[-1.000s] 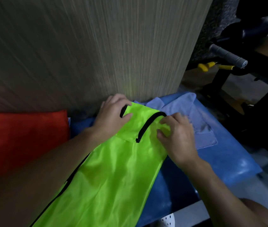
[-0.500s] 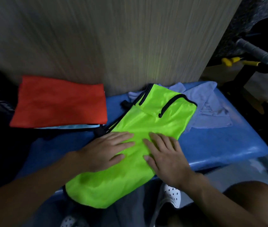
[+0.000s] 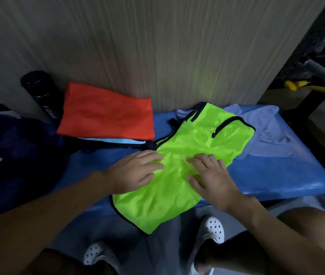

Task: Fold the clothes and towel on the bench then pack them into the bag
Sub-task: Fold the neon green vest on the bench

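Observation:
A neon-green vest with black trim (image 3: 187, 155) lies diagonally across the blue bench (image 3: 276, 175), its lower end hanging over the front edge. My left hand (image 3: 135, 171) lies flat on the vest's left side with straight fingers. My right hand (image 3: 211, 175) presses its middle, fingers spread. A pale blue towel (image 3: 264, 135) lies partly under the vest at the right. A folded orange garment (image 3: 106, 114) sits on a folded stack at the back left. A dark blue bag (image 3: 18, 155) stands at the far left.
A wood-grain wall (image 3: 157, 46) rises directly behind the bench. A black bottle (image 3: 40, 96) leans against it beside the orange garment. Dark gym equipment with yellow parts (image 3: 306, 88) stands at the right. My feet in white clogs (image 3: 211, 229) are below the bench edge.
Both hands left the vest's black-trimmed top and slid down to its middle, where they now lie flat. The view widened leftward, showing the orange garment, the bottle and the bag.

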`<state>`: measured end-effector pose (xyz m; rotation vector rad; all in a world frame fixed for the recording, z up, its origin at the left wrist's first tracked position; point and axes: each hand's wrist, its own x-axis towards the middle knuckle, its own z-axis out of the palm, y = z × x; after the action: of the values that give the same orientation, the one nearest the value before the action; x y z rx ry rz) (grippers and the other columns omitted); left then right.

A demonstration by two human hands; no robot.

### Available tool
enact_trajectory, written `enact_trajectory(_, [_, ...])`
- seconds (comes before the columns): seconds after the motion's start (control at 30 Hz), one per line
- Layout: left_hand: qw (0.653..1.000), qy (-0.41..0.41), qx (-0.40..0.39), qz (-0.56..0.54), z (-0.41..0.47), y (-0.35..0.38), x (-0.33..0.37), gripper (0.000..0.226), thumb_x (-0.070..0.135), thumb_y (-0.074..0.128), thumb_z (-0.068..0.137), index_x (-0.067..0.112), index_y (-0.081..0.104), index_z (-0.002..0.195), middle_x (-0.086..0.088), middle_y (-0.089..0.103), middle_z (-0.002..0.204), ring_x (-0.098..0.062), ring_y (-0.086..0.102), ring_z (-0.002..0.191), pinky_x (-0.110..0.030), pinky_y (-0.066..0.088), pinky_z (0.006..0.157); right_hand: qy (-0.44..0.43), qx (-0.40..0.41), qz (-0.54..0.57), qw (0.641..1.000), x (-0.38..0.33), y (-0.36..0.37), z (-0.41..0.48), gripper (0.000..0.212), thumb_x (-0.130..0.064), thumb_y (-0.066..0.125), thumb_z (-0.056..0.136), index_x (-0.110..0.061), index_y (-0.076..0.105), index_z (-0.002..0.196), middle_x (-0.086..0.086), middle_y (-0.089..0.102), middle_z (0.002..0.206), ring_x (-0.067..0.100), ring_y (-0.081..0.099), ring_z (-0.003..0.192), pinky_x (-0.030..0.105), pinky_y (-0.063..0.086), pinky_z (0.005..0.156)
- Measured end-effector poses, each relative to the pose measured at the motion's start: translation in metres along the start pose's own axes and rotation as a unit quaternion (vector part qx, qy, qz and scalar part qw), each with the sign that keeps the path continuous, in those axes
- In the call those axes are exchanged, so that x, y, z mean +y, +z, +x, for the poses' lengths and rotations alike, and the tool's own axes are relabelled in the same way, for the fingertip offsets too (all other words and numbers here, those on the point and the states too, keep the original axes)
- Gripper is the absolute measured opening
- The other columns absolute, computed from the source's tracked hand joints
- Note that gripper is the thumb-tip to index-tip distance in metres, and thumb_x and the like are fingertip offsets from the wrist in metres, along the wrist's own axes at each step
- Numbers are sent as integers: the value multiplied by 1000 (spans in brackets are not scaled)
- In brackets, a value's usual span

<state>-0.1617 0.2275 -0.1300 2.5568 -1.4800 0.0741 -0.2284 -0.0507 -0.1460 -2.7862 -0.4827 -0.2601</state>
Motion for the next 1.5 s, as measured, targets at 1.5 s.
enact_trajectory(1.5, [977, -145, -97, -127, -90, -11, -38, 58, 66, 38, 90, 39, 55, 138, 9, 29, 160, -4, 25, 146, -21, 19, 118, -52, 4, 73, 996, -123, 56, -23, 39, -46, 66, 66, -36, 63, 104, 0, 47, 135, 22, 40, 122, 38, 26, 95])
